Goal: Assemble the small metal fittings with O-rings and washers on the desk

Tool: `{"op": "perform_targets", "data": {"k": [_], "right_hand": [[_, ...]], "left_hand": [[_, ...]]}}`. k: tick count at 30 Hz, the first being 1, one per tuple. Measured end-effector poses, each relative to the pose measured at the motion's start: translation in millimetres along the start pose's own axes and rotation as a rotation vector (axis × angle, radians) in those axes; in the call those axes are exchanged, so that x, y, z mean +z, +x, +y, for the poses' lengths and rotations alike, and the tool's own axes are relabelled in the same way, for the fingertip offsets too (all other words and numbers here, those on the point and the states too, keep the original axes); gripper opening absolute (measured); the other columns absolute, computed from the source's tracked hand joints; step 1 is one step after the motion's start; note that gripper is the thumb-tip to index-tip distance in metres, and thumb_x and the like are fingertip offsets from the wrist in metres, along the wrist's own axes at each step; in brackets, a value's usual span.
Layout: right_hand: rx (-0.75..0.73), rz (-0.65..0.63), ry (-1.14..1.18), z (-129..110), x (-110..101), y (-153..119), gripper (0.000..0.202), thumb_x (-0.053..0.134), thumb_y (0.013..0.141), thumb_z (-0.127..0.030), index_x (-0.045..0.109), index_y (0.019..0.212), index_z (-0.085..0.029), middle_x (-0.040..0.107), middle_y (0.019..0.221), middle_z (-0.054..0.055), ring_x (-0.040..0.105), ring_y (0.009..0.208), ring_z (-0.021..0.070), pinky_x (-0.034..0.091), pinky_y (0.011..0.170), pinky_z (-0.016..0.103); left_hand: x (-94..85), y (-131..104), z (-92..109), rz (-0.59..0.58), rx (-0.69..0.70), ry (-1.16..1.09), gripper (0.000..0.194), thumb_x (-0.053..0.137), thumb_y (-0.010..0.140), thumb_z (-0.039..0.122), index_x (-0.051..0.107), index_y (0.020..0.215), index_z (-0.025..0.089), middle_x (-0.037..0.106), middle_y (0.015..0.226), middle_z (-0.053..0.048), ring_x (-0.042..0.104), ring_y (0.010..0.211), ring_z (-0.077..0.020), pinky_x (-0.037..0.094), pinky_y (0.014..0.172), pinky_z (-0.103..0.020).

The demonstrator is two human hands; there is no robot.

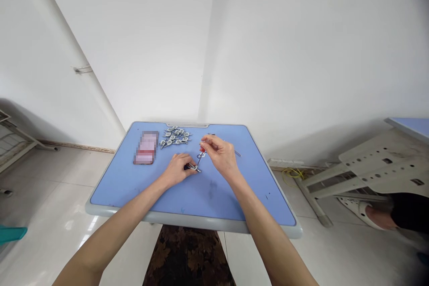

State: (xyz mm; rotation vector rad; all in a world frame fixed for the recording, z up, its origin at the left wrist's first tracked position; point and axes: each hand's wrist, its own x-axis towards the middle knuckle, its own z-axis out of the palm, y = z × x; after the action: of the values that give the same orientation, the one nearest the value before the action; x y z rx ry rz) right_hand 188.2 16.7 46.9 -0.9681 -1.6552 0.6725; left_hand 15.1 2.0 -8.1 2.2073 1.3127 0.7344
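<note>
In the head view my left hand (179, 169) rests on the blue desk, its fingers closed on a small metal part (193, 168) with a shiny surface. My right hand (219, 154) is raised just to the right and pinches the red handle of a screwdriver (200, 156). The screwdriver's thin shaft slants down to the metal part, and its tip meets it or comes very near. A small ring-like piece (203, 154) lies behind the shaft, partly hidden. Beyond my left hand sits a pile of several similar metal parts (174, 136).
A phone (146, 148), blurred out, lies at the left of the blue desk (214, 201). A thin rod (237, 153) is right of my right hand. The white wall (161, 44) stands behind the desk. Another desk (378, 165) and a person's foot (375, 215) are at right.
</note>
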Motion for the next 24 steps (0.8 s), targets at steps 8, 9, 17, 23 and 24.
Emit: {"op": "perform_targets", "data": {"k": [8, 9, 17, 23, 24], "right_hand": [[-0.060, 0.013, -0.042, -0.5, 8.1, -1.7, 0.016, 0.061, 0.083, -0.036, 0.064, 0.082, -0.020, 0.066, 0.072, 0.002, 0.064, 0.061, 0.0158, 0.052, 0.058, 0.028], [-0.069, 0.013, -0.036, -0.4, 9.4, -2.6, 0.015, 0.061, 0.083, -0.035, 0.065, 0.084, -0.020, 0.066, 0.074, 0.002, 0.064, 0.062, 0.0155, 0.052, 0.059, 0.028], [0.062, 0.280, 0.301, 4.8, 6.8, -0.6, 0.023, 0.060, 0.084, -0.041, 0.060, 0.091, -0.019, 0.059, 0.064, -0.002, 0.061, 0.059, 0.0131, 0.052, 0.061, 0.028], [0.153, 0.323, 0.396, 9.0, 5.5, 4.3, 0.026, 0.062, 0.081, -0.043, 0.059, 0.086, -0.018, 0.056, 0.062, -0.003, 0.058, 0.056, 0.0114, 0.052, 0.059, 0.027], [0.153, 0.317, 0.387, 9.6, 6.0, 4.2, 0.026, 0.062, 0.081, -0.043, 0.059, 0.086, -0.018, 0.056, 0.062, -0.003, 0.058, 0.055, 0.0114, 0.052, 0.059, 0.027]], "left_hand": [[0.9, -0.9, -1.6, 0.011, 0.002, 0.023, 0.012, 0.069, 0.078, 0.030, 0.067, 0.082, 0.020, 0.067, 0.087, -0.003, 0.059, 0.088, -0.0216, 0.039, 0.085, -0.035], [0.8, -0.9, -2.0, 0.010, 0.011, 0.015, 0.012, 0.069, 0.078, 0.030, 0.067, 0.083, 0.020, 0.067, 0.087, -0.003, 0.059, 0.088, -0.0215, 0.039, 0.085, -0.035], [-6.6, 0.5, -4.4, -0.023, 0.051, -0.105, 0.013, 0.069, 0.078, 0.028, 0.069, 0.086, 0.018, 0.066, 0.083, -0.002, 0.061, 0.081, -0.0182, 0.043, 0.081, -0.032], [-10.8, 0.5, -6.5, -0.028, 0.052, -0.199, 0.017, 0.066, 0.081, 0.030, 0.069, 0.090, 0.016, 0.065, 0.083, -0.004, 0.059, 0.078, -0.0170, 0.046, 0.075, -0.029], [-11.2, 0.5, -7.3, -0.027, 0.041, -0.216, 0.018, 0.065, 0.082, 0.031, 0.069, 0.091, 0.016, 0.066, 0.085, -0.004, 0.059, 0.079, -0.0170, 0.046, 0.075, -0.029]]}}
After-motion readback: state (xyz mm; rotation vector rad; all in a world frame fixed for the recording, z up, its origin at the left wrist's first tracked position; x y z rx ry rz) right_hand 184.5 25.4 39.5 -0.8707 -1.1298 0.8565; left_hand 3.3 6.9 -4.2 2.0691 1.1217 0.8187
